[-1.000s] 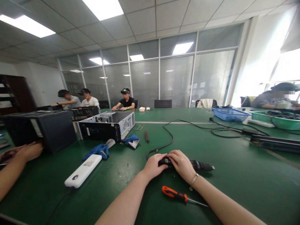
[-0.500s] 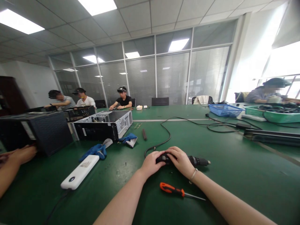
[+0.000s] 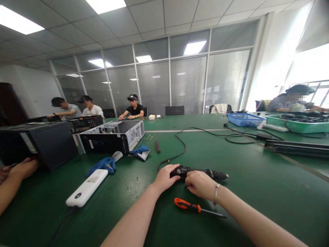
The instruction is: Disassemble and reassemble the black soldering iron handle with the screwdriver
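Observation:
A black corded electric screwdriver (image 3: 203,172) lies on the green table (image 3: 257,192), tip pointing right. My left hand (image 3: 165,177) curls round its rear end where the black cable (image 3: 177,147) leaves it. My right hand (image 3: 200,185) sits just in front of the tool's middle, fingers curled under, knuckles up; whether it grips the tool I cannot make out. An orange-handled screwdriver (image 3: 190,207) lies close below my right wrist, blade pointing right.
A white power strip (image 3: 86,188) and blue gloves (image 3: 104,164) lie left. An open computer case (image 3: 113,136) and a black case (image 3: 38,142) stand beyond; another person's hand (image 3: 22,168) rests there. Baskets (image 3: 245,119) and cables sit far right. Several people sit around.
My right hand slid off the top of the electric screwdriver toward me, uncovering its body. My left hand stays on the rear end. The view shifted slightly.

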The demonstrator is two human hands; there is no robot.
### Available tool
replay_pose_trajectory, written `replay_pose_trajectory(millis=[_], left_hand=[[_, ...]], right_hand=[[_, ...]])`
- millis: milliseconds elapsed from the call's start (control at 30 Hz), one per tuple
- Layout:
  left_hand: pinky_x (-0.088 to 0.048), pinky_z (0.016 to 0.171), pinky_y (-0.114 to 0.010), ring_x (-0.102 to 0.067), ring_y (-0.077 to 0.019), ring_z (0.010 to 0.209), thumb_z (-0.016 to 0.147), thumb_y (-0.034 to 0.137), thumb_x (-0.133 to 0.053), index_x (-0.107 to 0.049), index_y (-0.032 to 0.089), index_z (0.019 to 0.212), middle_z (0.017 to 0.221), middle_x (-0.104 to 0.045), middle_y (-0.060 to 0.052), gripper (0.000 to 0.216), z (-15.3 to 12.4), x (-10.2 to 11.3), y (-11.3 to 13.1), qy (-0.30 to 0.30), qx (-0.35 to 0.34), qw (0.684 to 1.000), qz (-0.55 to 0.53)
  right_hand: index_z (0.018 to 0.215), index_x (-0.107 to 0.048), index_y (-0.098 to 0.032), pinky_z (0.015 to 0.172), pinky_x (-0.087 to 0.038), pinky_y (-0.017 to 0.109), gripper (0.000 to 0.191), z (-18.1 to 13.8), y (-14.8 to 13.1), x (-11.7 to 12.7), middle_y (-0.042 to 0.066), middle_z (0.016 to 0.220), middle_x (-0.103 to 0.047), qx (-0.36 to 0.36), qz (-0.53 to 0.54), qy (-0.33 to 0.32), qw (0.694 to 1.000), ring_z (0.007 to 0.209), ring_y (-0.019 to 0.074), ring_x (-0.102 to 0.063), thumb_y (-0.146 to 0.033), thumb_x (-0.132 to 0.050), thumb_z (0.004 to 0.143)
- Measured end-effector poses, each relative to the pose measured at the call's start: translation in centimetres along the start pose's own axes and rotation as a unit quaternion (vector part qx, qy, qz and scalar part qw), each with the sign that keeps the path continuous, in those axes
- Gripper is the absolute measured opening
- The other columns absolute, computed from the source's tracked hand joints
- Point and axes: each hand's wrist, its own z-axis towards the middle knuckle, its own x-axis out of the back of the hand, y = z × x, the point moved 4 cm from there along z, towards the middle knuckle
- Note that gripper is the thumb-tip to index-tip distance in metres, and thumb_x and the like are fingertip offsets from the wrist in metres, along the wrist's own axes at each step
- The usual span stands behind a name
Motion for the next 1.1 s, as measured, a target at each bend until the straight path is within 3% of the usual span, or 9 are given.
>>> replay_pose_trajectory(millis=[133, 300, 467, 833, 1100], left_hand=[[-0.040, 0.102, -0.034, -0.056, -0.0210, 0.113, 0.074, 0.024, -0.070, -0.057, 0.024, 0.124, 0.124, -0.061, -0.004, 0.052, 0.0, 0.0, -0.1, 0.003, -0.001, 1.000, 0.000], [-0.040, 0.102, -0.033, -0.056, -0.0211, 0.113, 0.074, 0.025, -0.070, -0.055, 0.024, 0.125, 0.124, -0.061, -0.004, 0.053, -0.1, 0.0, -0.1, 0.000, -0.005, 1.000, 0.002], [-0.040, 0.102, -0.034, -0.056, -0.0211, 0.113, 0.074, 0.026, -0.071, -0.055, 0.025, 0.126, 0.124, -0.061, -0.004, 0.054, -0.1, 0.0, 0.0, -0.003, -0.004, 1.000, 0.002], [-0.040, 0.102, -0.034, -0.056, -0.0211, 0.113, 0.074, 0.027, -0.071, -0.055, 0.025, 0.125, 0.124, -0.061, -0.003, 0.054, -0.2, -0.1, -0.2, 0.004, -0.008, 1.000, 0.000], [-0.040, 0.101, -0.035, -0.056, -0.0222, 0.113, 0.074, 0.026, -0.070, -0.056, 0.025, 0.125, 0.123, -0.061, -0.004, 0.052, -0.2, 0.0, 0.1, 0.002, 0.000, 1.000, -0.003]], right_hand=[[0.071, -0.068, -0.019, 0.064, -0.041, 0.025, 0.015, 0.2, -0.4, -0.4, 0.005, 0.077, -0.067, -0.011, -0.032, 0.003, 0.999, 0.070, 0.0165, -0.061, -0.017, -0.053, 0.070], [0.076, -0.063, -0.018, 0.061, -0.039, 0.023, 0.019, 0.1, -0.4, 0.7, 0.004, 0.076, -0.062, -0.020, -0.002, 0.081, 0.997, 0.066, 0.0134, -0.057, -0.020, -0.044, 0.082], [0.080, -0.060, -0.018, 0.061, -0.039, 0.023, 0.016, 0.1, 0.2, 1.3, 0.003, 0.079, -0.059, -0.054, 0.018, 0.149, 0.987, 0.066, 0.0126, -0.055, -0.022, -0.045, 0.085], [0.084, -0.062, -0.018, 0.062, -0.039, 0.023, 0.023, 0.3, 0.0, 0.5, 0.003, 0.082, -0.060, -0.078, -0.013, 0.115, 0.990, 0.070, 0.0140, -0.058, -0.026, -0.041, 0.090], [0.079, -0.061, -0.019, 0.059, -0.036, 0.023, 0.023, 0.7, -0.2, 0.2, 0.002, 0.079, -0.061, -0.083, -0.037, 0.136, 0.987, 0.067, 0.0126, -0.058, -0.027, -0.043, 0.090]])
